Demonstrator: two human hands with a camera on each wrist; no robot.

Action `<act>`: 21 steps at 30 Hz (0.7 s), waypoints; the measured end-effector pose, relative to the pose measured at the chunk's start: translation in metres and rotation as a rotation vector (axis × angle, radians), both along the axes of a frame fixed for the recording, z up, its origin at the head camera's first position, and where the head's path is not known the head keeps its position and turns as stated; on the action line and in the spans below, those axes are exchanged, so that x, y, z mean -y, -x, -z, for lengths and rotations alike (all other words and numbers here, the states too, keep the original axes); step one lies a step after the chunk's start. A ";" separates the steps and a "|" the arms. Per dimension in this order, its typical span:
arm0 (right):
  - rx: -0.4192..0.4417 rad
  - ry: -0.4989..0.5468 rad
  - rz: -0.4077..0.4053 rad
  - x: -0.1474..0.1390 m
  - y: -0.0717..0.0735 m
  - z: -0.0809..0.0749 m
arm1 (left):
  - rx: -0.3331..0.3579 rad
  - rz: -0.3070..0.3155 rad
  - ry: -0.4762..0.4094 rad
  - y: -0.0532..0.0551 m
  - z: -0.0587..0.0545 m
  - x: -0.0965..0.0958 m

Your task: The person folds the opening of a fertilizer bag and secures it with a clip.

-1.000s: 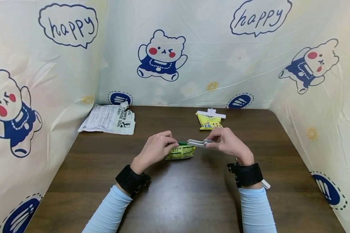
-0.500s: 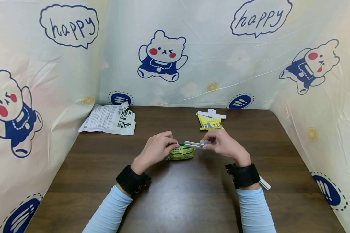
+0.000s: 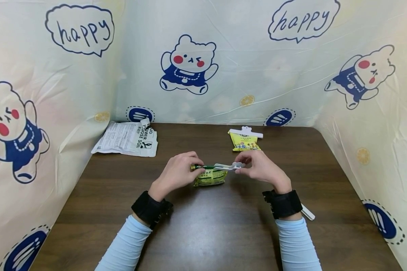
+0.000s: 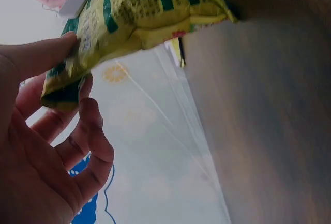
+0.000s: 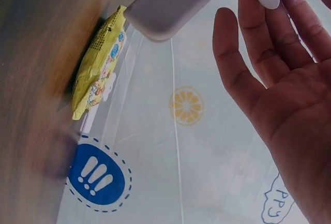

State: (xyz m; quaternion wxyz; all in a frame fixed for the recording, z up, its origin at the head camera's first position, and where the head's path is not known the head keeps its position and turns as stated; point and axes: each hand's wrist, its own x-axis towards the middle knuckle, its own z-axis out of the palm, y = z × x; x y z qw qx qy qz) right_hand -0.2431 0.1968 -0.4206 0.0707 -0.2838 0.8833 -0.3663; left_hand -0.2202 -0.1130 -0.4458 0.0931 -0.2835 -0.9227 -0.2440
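Your left hand [image 3: 177, 171] pinched the left end of the green-and-yellow packet [image 3: 210, 178] at the middle of the table [image 3: 203, 237], while your right hand [image 3: 265, 168] gripped the grey clip [image 3: 223, 167] by its knobbed end, its long arms at the right part of the packet's green top edge. Behind them sat a small yellow packet [image 3: 243, 143] wearing a white clip [image 3: 235, 132], and your right wristband [image 3: 283, 204] partly hid a white strip [image 3: 308, 213]. "POWER" was readable on the white bag [image 3: 122, 138] at back left, "happy" twice on the backdrop [image 3: 139, 67]; the green-and-yellow packet's print was too small to read.
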 end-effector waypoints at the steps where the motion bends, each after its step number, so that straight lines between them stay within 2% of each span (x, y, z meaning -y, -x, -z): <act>1: -0.003 0.004 -0.001 0.000 0.000 0.000 | 0.002 0.004 0.000 0.000 -0.001 0.001; 10: -0.025 0.045 -0.013 -0.001 -0.001 0.000 | -0.021 0.079 -0.029 0.002 -0.002 0.006; 21: -0.040 0.092 -0.043 0.006 -0.001 0.000 | -0.010 0.109 -0.058 0.001 0.000 0.001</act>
